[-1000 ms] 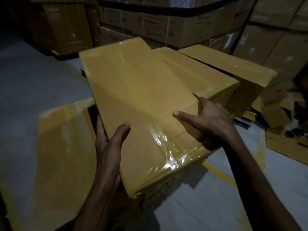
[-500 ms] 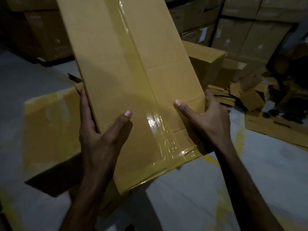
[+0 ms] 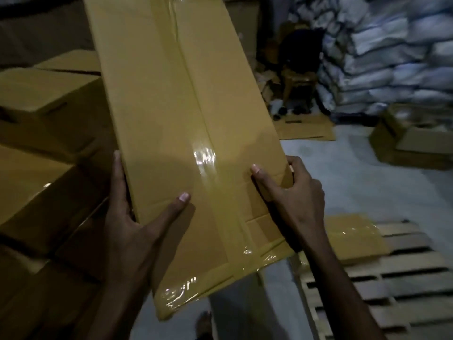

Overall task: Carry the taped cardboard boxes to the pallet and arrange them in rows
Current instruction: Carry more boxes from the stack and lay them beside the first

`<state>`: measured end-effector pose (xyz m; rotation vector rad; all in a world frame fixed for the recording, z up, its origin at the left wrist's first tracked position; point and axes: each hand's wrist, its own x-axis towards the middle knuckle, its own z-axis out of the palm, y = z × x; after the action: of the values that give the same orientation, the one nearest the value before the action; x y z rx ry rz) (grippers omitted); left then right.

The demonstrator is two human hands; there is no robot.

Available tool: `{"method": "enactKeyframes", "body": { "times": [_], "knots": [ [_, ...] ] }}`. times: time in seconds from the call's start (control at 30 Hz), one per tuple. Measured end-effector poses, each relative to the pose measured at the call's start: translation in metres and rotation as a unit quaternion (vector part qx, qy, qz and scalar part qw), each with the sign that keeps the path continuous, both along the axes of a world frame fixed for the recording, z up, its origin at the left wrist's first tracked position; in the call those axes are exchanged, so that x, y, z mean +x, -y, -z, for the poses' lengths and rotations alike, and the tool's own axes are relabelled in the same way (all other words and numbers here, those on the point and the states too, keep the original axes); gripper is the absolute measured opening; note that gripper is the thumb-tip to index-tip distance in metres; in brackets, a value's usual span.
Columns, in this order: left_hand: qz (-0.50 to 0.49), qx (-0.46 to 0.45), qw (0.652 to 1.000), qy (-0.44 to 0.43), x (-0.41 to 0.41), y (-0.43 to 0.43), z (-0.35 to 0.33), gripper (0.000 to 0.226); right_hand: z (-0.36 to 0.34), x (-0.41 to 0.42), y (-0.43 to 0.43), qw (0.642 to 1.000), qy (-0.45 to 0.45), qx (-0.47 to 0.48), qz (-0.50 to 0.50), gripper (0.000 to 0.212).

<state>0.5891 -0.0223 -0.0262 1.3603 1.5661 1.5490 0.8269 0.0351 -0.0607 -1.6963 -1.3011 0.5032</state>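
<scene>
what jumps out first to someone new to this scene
A long taped box fills the middle, gripped at its near end by the left hand and right hand. Lower right lies a wooden pallet bearing a second box; white sacks are stacked upper right.

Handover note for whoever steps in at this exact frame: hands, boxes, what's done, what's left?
Left hand grips the left edge of the carried box, thumb on top. Right hand grips its right edge. The box is airborne and tilted.
One taped box already lies on the pallet. Stacked boxes wait on the left.
Left to do: set this box beside that one, then fetch more.
</scene>
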Motion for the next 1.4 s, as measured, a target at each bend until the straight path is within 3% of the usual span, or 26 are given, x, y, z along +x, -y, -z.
{"method": "enactKeyframes", "body": {
  "times": [0.13, 0.2, 0.4, 0.53, 0.7, 0.87, 1.1, 1.4],
  "knots": [
    [0.085, -0.040, 0.995, 0.017, 0.049, -0.039, 0.009, 0.115, 0.008, 0.060, -0.001, 0.997, 0.004, -0.020, 0.070, 0.073],
    [0.115, -0.062, 0.991, 0.021, 0.070, -0.061, 0.019, 0.125, 0.016, 0.083, -0.008, 0.994, -0.002, -0.030, 0.102, 0.073],
    [0.175, -0.099, 0.980, 0.008, 0.112, -0.161, 0.053, 0.127, 0.041, 0.128, -0.070, 0.983, 0.013, -0.066, 0.169, 0.079],
    [0.226, -0.120, 0.966, 0.028, 0.136, -0.254, 0.068, 0.115, 0.051, 0.156, -0.146, 0.971, 0.029, -0.087, 0.219, 0.077],
    [0.281, -0.161, 0.943, 0.075, 0.162, -0.382, 0.094, 0.113, 0.060, 0.189, -0.250, 0.952, -0.030, -0.147, 0.268, 0.075],
    [0.349, -0.153, 0.924, 0.028, 0.210, -0.505, 0.121, 0.103, 0.078, 0.219, -0.345, 0.938, -0.034, -0.220, 0.267, 0.074],
    [0.402, -0.182, 0.898, -0.004, 0.281, -0.654, 0.149, 0.086, 0.108, 0.280, -0.469, 0.935, -0.064, -0.207, 0.282, 0.065],
    [0.447, -0.229, 0.865, -0.019, 0.413, -0.850, 0.158, 0.100, 0.118, 0.408, -0.651, 0.919, -0.004, -0.251, 0.305, 0.061]
  ]
}}
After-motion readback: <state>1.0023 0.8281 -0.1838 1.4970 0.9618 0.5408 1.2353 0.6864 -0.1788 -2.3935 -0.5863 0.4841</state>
